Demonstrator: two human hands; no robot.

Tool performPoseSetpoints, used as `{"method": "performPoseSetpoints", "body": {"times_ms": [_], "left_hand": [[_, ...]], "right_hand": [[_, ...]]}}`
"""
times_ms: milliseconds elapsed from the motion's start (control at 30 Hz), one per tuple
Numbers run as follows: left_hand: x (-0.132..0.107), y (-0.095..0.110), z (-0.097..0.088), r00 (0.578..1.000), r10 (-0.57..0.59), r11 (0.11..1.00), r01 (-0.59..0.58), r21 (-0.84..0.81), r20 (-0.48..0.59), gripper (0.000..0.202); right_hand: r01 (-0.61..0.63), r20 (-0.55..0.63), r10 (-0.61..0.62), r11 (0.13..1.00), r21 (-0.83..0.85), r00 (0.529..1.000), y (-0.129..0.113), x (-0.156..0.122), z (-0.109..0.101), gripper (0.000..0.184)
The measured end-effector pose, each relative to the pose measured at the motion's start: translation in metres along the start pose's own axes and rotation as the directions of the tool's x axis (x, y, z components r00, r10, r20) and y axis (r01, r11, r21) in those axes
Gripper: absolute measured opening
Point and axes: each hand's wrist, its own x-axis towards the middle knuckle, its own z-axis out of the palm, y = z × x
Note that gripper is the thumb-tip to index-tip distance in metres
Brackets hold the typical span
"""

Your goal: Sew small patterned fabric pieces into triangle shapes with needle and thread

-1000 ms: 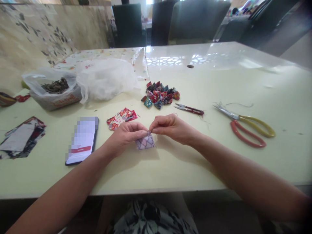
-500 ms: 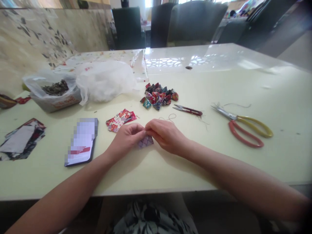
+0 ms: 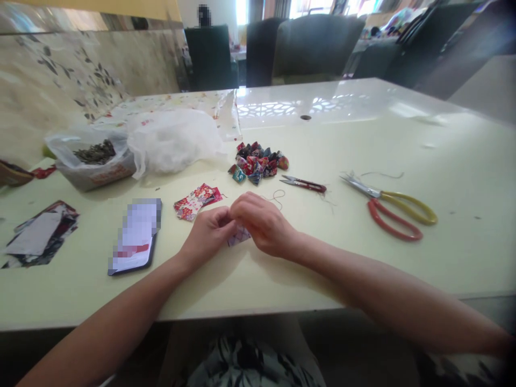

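Between my hands is a small purple patterned piece of fabric (image 3: 238, 237), partly hidden under my fingers. My left hand (image 3: 210, 230) is closed, pinching the fabric at its upper edge. Close against it, my right hand (image 3: 264, 224) has its fingers bent together; whatever they hold is hidden. A loop of dark thread (image 3: 278, 198) lies just beyond my right hand. Beyond the thread sits a pile of small stuffed fabric pieces (image 3: 258, 163) in many colours. Red floral fabric pieces (image 3: 195, 201) lie ahead of my left hand.
To the right lie thread snips (image 3: 304, 184) and large scissors (image 3: 387, 196) with red and yellow handles. A phone (image 3: 135, 236) and a stack of fabric pieces (image 3: 34, 239) are at left. Behind stand a bag of dried plant matter (image 3: 97, 174) and a white-filled plastic bag (image 3: 173, 142).
My right hand has turned slightly and shifted a little left, still close to my left hand. The whole view has tilted up slightly; the things on the table stay put.
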Motion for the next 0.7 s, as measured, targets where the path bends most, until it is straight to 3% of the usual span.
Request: {"method": "performPoseSetpoints", "body": {"times_ms": [133,233,300,367,467,500,567,700], "left_hand": [[0.002,-0.002,-0.002,0.997,-0.061,0.998,0.06,-0.018,-0.045,0.021],[0.007,-0.011,-0.006,0.991,-0.122,0.981,0.112,-0.16,-0.053,0.022],[0.011,-0.018,-0.01,0.99,-0.123,0.964,0.101,-0.245,-0.075,0.023],[0.014,-0.022,-0.013,0.987,-0.125,0.95,0.089,-0.298,-0.103,0.023],[0.016,-0.022,-0.016,0.981,-0.145,0.937,0.094,-0.336,-0.129,0.023],[0.017,-0.021,-0.016,0.979,-0.152,0.934,0.097,-0.343,-0.136,0.023],[0.017,-0.02,-0.017,0.977,-0.159,0.93,0.099,-0.354,-0.144,0.024],[0.019,-0.024,-0.018,0.977,-0.156,0.925,0.094,-0.367,-0.143,0.025]], "right_hand": [[-0.212,-0.102,0.258,0.919,0.333,0.961,-0.003,0.003,-0.015,0.011],[-0.285,-0.085,0.43,0.721,0.631,0.899,0.004,0.006,-0.031,0.017],[-0.323,-0.053,0.523,0.601,0.731,0.851,0.013,0.009,-0.047,0.028],[-0.34,-0.107,0.589,0.595,0.728,0.801,0.022,0.012,-0.067,0.033],[-0.322,-0.298,0.627,0.681,0.657,0.72,0.035,0.012,-0.102,0.024],[-0.31,-0.367,0.631,0.706,0.637,0.683,0.04,0.011,-0.112,0.02],[-0.292,-0.509,0.649,0.734,0.613,0.566,0.05,0.009,-0.132,0.015],[-0.304,-0.748,0.614,0.784,0.541,0.253,0.075,-0.003,-0.161,0.02]]}}
